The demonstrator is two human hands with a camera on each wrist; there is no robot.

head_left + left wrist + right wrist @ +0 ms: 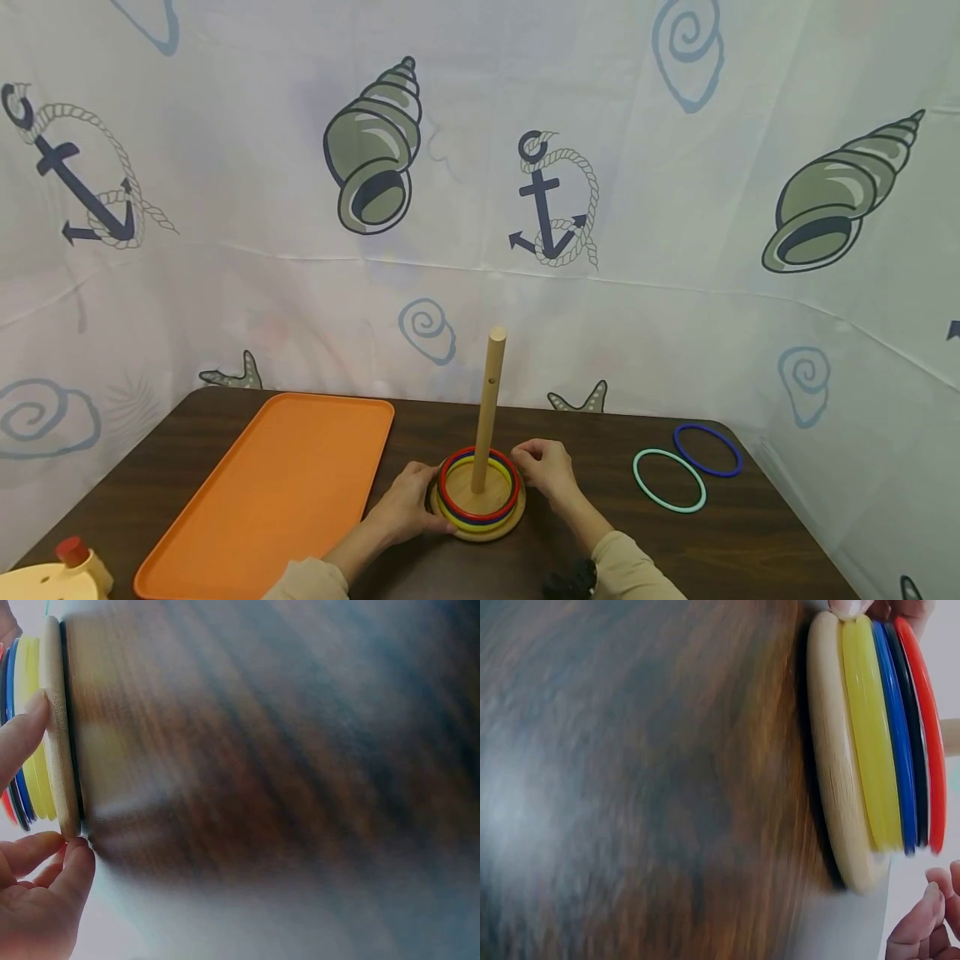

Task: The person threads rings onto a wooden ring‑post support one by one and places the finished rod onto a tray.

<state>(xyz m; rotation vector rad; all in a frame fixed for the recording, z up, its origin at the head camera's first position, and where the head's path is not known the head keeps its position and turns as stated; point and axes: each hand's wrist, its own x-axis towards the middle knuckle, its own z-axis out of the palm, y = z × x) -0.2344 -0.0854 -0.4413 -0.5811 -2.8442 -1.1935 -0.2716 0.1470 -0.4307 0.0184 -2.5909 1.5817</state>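
Observation:
A wooden ring-toss stand (489, 400) has an upright peg on a round base (832, 765). Around the peg lies a stack of rings: yellow rings (874, 735) lowest, then a blue ring (897, 735), a black ring (913, 735) and a red ring (928, 735) on top. My left hand (408, 504) grips the base's left side, thumb at the front and fingers behind. My right hand (549, 471) is close to the right side of the stack, fingers loosely bent. In the right wrist view its fingertips (932, 896) show a small gap from the rings.
An orange tray (277, 492) lies left of the stand. To the right, a mint ring (671, 506) and a blue ring (716, 474) lie on the dark table (750, 550). A pale yellow piece with a red knob (72, 552) sits at the front left corner.

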